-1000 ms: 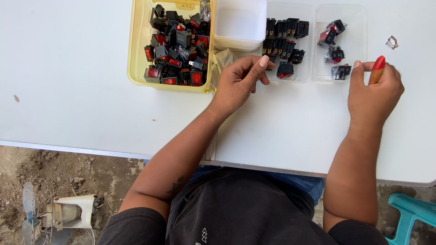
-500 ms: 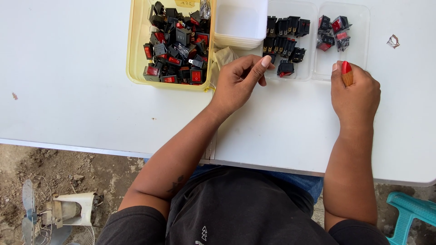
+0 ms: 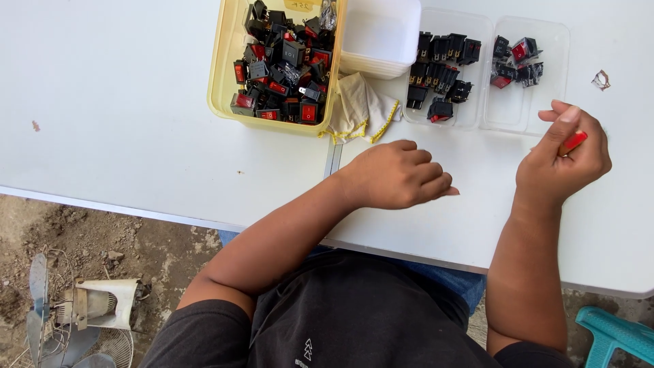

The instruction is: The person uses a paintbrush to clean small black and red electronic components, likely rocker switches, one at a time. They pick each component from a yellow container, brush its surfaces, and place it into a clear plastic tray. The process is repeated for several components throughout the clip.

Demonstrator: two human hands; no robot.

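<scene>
Two bare hands rest on the white table [image 3: 136, 102], the left hand [image 3: 398, 175] curled loosely and holding nothing, the right hand [image 3: 560, 160] gripping a red-handled tool [image 3: 573, 142], just beside the clear plastic two-compartment tray [image 3: 485, 119] of black-and-red rocker switches [image 3: 441, 71], probably to work on them.

2 hands show: the left hand [image 3: 398, 174] and the right hand [image 3: 562, 160]. The right hand holds 1 red-tipped tool [image 3: 572, 142]. On the counter [image 3: 122, 102] stand 1 yellow tub [image 3: 221, 75] heaped with black and red switches, too many to count, 1 white tub [image 3: 381, 34], and 1 clear tray [image 3: 480, 116] with 2 compartments. 1 cloth [image 3: 361, 109] lies beside them. 1 small scrap [image 3: 601, 80] lies apart.
</scene>
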